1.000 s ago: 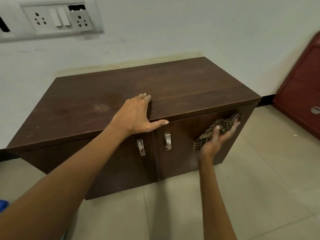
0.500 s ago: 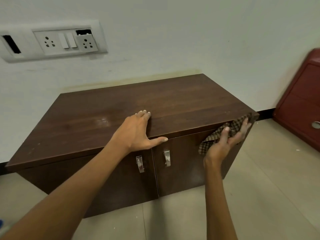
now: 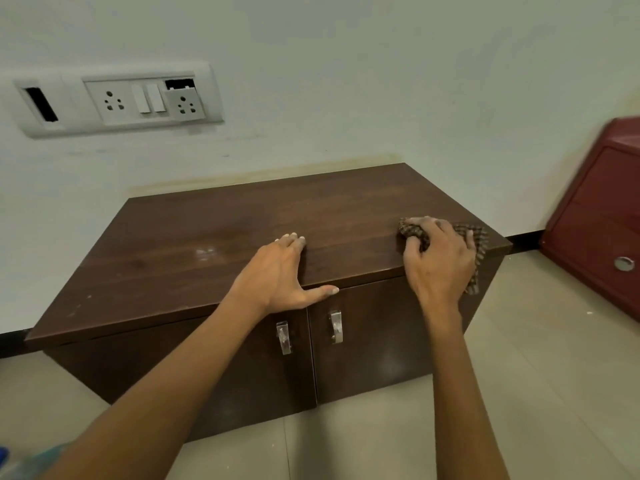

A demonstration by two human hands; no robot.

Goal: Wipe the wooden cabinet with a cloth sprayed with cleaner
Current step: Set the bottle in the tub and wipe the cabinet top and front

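Note:
A low dark wooden cabinet (image 3: 214, 237) with two doors and metal handles stands against the white wall. My left hand (image 3: 280, 271) rests flat on the top near its front edge, fingers straight, thumb along the edge. My right hand (image 3: 440, 258) grips a brown checked cloth (image 3: 474, 240) and presses it on the top's front right corner. Part of the cloth hangs over the corner. A pale smudge (image 3: 205, 253) shows on the top, left of my left hand.
A dark red plastic cabinet (image 3: 599, 220) stands on the tiled floor at the right. A white socket and switch panel (image 3: 138, 100) is on the wall above. Something blue (image 3: 3, 457) shows at the bottom left corner.
My right hand has lifted the cloth from the front of the right door up over the edge onto the top's right corner. My left hand has stayed in place.

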